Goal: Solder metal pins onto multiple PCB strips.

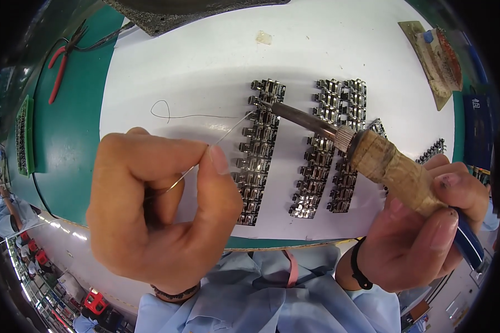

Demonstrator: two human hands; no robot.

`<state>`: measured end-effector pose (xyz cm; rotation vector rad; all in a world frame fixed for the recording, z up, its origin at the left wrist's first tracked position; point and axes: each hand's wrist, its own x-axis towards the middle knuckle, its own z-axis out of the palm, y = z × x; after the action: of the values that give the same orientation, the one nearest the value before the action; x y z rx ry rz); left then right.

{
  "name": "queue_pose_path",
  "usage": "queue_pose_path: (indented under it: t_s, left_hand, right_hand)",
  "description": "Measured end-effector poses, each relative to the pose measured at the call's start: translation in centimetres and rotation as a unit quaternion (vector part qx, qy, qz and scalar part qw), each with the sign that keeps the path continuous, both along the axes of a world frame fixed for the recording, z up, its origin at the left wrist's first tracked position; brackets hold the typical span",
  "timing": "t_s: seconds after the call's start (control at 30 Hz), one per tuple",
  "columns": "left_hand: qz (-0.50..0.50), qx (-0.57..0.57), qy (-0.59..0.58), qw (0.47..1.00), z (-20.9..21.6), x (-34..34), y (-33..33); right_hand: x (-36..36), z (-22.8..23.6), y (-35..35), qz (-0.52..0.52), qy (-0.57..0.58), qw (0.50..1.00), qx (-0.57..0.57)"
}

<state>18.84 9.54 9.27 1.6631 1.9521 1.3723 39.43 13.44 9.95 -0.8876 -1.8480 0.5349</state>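
Observation:
My left hand (166,205) pinches a thin solder wire (228,132) between thumb and forefinger. The wire slants up to the right, and its end reaches the second or third part from the top of the leftmost strip of small metal connectors (255,161). My right hand (422,233) is wrapped round a soldering iron (344,139) with a tape-bound handle. Its tip meets that same strip close to the wire's end; whether tip and wire touch, I cannot tell. Further metal connector strips (316,172) lie under and beyond the iron's shaft.
A white sheet covers the green-topped bench (78,150). Red-handled pliers (61,64) lie at the far left, above a green tray (24,136) of parts. A loose thin wire (169,115) curls on the sheet. At the right back is a board with a stained block (439,58).

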Motion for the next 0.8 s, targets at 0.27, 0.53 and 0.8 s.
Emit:
queue_pose_path:
  t_s: [0.27, 0.53, 0.8]
  left_hand:
    - [-0.008, 0.008, 0.008, 1.0, -0.3, -0.1, 0.1]
    - [0.003, -0.014, 0.004, 1.0, -0.2, 0.0, 0.1]
    - [-0.011, 0.039, 0.007, 0.999, -0.2, -0.7, -0.1]
  right_hand:
    - [0.3, 0.8, 0.1, 0.0, -0.038, 0.997, -0.061]
    - [0.3, 1.0, -0.2, -0.009, -0.05, 0.996, -0.078]
    - [0.2, 0.7, -0.3, -0.03, -0.034, 0.998, -0.047]
